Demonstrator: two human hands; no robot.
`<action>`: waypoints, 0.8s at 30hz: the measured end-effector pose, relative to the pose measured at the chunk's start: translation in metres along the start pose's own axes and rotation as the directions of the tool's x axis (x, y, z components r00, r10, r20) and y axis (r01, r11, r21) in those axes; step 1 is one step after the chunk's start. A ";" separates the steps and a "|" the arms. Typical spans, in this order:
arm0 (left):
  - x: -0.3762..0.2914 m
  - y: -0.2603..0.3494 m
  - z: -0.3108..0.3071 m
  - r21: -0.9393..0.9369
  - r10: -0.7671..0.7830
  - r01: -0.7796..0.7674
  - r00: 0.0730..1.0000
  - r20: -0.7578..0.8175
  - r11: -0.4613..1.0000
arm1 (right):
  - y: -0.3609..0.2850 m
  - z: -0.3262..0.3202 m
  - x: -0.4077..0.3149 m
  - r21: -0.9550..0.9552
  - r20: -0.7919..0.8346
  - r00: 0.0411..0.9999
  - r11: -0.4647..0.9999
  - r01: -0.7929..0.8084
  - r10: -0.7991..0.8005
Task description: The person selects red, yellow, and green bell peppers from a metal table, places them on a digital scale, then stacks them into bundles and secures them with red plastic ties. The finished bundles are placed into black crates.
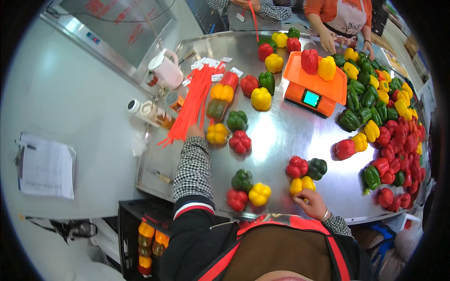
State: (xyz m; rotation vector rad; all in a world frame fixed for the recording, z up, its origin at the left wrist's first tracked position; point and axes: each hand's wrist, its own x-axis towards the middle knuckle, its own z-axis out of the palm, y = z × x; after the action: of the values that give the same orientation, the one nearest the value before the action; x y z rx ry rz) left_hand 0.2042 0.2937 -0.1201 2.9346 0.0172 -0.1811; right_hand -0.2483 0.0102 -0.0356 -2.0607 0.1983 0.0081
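Note:
My left hand (194, 132) is at the lower end of a pile of red net sleeves (193, 102) with white tags. Its fingers are partly hidden, so its grip is unclear. Beside it sits a yellow bell pepper (217, 134), grouped with a green one (237, 121) and a red one (240, 142). My right hand (312, 204), fingers curled, is at the near side of another yellow pepper (302, 184); whether it pinches anything I cannot tell. A red pepper (297, 166) and a green pepper (317, 169) adjoin that one.
An orange scale (309, 95) carries two peppers. Heaped peppers (397, 140) line the steel table's (267, 140) right side. A netted trio (221, 93), a kettle (167, 68), jars (154, 114) and a knife (163, 178) lie leftward. Two people stand opposite. A black crate (128, 224) is below.

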 end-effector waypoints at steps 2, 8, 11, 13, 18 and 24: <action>0.019 0.005 0.019 -0.005 -0.032 0.032 0.998 -0.055 0.999 | -0.002 0.002 0.008 0.023 0.037 0.999 1.000 -0.002 0.001; 0.067 0.056 -0.088 -0.418 0.076 -0.323 0.858 -0.509 0.849 | -0.001 0.006 0.036 -0.018 0.112 0.991 0.997 0.082 -0.079; 0.043 0.102 -0.221 -0.616 0.154 -0.709 0.690 -0.707 0.344 | -0.003 0.012 0.044 0.018 0.132 0.987 0.996 0.093 -0.095; -0.001 0.128 -0.290 -0.606 0.208 -0.782 0.575 -0.791 -0.143 | -0.005 0.017 0.045 -0.024 0.150 0.970 0.980 0.196 -0.190; -0.093 0.165 -0.356 -0.337 0.265 -0.926 0.287 -0.921 -0.171 | -0.010 0.018 0.029 -0.019 0.179 0.950 0.964 0.264 -0.256; -0.168 0.174 -0.361 -0.584 0.449 -0.806 0.559 -0.697 0.096 | -0.027 -0.003 0.004 -0.038 0.136 0.947 0.954 0.298 -0.291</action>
State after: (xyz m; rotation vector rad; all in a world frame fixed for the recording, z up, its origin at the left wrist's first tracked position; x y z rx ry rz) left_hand 0.0848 0.1959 0.2858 1.5638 -0.8788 0.4072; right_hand -0.2411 0.0194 -0.0105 -2.1206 -0.1937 -0.0368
